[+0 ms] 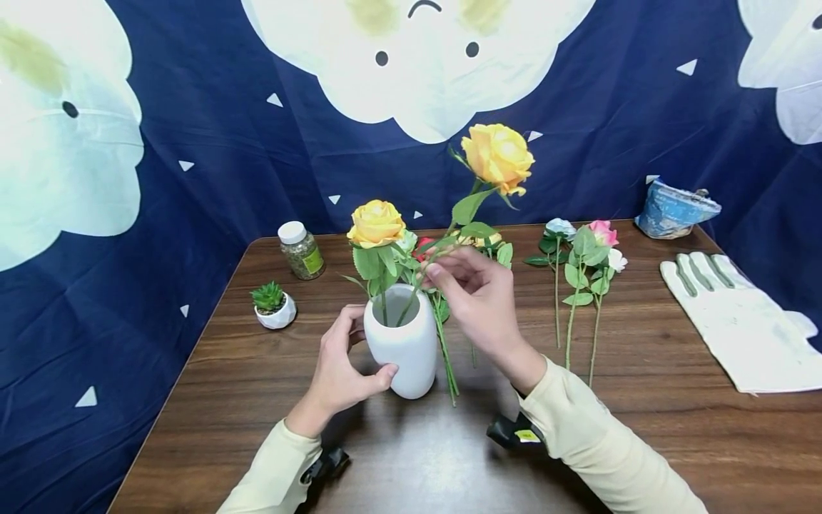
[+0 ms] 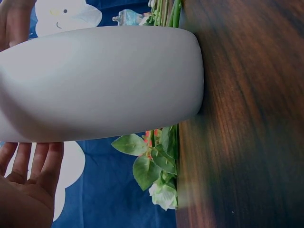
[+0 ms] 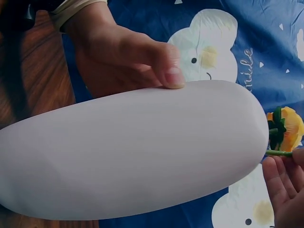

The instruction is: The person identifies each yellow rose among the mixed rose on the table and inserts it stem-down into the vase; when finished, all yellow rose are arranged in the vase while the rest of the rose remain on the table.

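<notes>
My left hand (image 1: 340, 371) holds a white vase (image 1: 406, 353) upright on the table, its thumb on the near side and its fingers around the left. My right hand (image 1: 484, 303) pinches the green stem of a yellow rose (image 1: 497, 158) above the vase mouth. That stem slants down into the vase, and its bloom leans to the upper right. Another yellow rose (image 1: 376, 224) stands in the vase at the left. In the right wrist view, the left thumb (image 3: 173, 76) presses the vase side, while the right hand (image 3: 287, 190) grips the stem.
Behind the vase lie more flowers, including a red bloom (image 1: 424, 248). Pink, white and blue flowers (image 1: 604, 233) lie to the right, by a white glove (image 1: 738, 328) and a blue pouch (image 1: 674, 209). A jar (image 1: 302, 251) and a small potted succulent (image 1: 275, 308) stand left.
</notes>
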